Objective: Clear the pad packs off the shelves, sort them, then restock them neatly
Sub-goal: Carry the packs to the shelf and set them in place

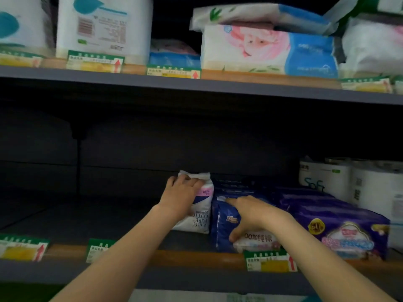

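Two bare forearms reach up from the bottom edge toward the lower shelf [192, 261], whose wooden front lip carries green and yellow price tags [270, 261]. Just above the tag nearest the right wrist stands a dark blue pad pack [224, 225], upright at the front of the shelf. The right hand [254, 214] grips it from the top: the fingers lie over the upper edge and the thumb is curled down against the printed front, so the hand is closed round the pack. Directly to the left of that grip, touching the blue pack's side, a white pad pack [199, 216] stands upright with its lettering upside down. The left hand [182, 194] holds this one near its top left corner, fingers wrapped over the crimped upper edge. To the right of the right hand, purple pad packs [340, 232] lie flat beside the blue one. More dark blue packs sit behind the gripped pack, too dim to count. Farther right and back are white paper rolls [327, 182]. Left of the left hand the shelf board runs back dark. Well above both hands, the upper shelf [196, 83] holds white and blue tissue packs [268, 50] and tall white packages [104, 29], blurred.
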Demonstrator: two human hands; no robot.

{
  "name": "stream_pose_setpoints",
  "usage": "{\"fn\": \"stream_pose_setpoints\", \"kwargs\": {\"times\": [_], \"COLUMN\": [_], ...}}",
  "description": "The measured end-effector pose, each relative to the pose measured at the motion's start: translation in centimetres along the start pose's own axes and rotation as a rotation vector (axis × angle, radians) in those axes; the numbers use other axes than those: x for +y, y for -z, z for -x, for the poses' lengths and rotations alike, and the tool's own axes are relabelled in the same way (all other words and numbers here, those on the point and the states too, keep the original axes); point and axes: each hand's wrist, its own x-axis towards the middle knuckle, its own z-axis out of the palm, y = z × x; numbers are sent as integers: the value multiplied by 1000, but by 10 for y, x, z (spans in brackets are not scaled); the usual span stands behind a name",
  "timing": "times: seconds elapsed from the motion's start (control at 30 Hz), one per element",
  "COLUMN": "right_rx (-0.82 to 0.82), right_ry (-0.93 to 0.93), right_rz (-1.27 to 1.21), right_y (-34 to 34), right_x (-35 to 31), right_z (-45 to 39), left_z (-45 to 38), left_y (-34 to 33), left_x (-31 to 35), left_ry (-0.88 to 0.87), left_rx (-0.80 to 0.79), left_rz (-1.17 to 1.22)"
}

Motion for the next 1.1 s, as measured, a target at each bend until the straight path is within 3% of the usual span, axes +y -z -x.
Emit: {"fn": "stream_pose_setpoints", "kwargs": {"times": [0.43,0.67,0.73,0.9,1.0,1.1], "right_rx": [-2,39,39,72,173,505], "right_ry": [-12,-15,-21,-19,4,161], "right_rz": [-12,23,-4,-3,51,65], "right_y": [-4,-14,-14,-14,-19,-31], "right_x": [3,5,5,0,-8,-23], "right_z": [-7,-18,-19,-11,3,33], "left_z": [-69,-65,-46,50,137,212], "left_y": [-38,-30,-24,-21,-38,-78], "left_x": [7,11,14,29,53,74], "left_ry": [185,234,207,57,-2,-26], "left_rx": [-36,-52,59,710,759,638], "left_rz": [-111,-166,-116,220,407,507]}}
